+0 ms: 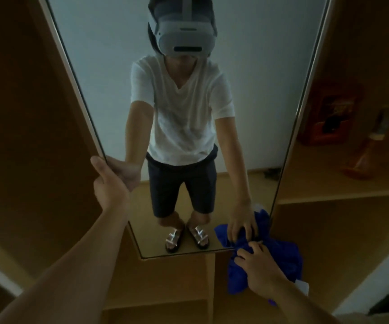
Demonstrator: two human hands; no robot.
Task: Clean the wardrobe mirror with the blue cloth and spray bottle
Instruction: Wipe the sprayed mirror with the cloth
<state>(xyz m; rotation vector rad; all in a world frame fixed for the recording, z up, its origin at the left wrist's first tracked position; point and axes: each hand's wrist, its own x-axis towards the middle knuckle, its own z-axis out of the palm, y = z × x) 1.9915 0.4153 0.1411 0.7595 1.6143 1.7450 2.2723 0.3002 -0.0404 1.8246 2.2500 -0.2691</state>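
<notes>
1. Both of my bare forearms reach forward and down toward the mirror [123, 73] on the wardrobe door.
2. My right hand [260, 267] has its fingers curled into the bunched blue cloth [287, 258], pressing it against the bottom right corner of the glass, where cloth and hand are doubled in the reflection.
3. My left hand [109, 183] grips the mirror's left edge, thumb along the front rim and fingers wrapped behind the door.
4. Just under my right wrist something pale pokes out beneath the cloth; I cannot tell what it is.
5. To the right stand wooden shelves [334, 197], with a blurred red box [329, 118] and an orange thing [362, 160] on the upper one.
6. Below the mirror is a plain wooden panel [177, 281].
</notes>
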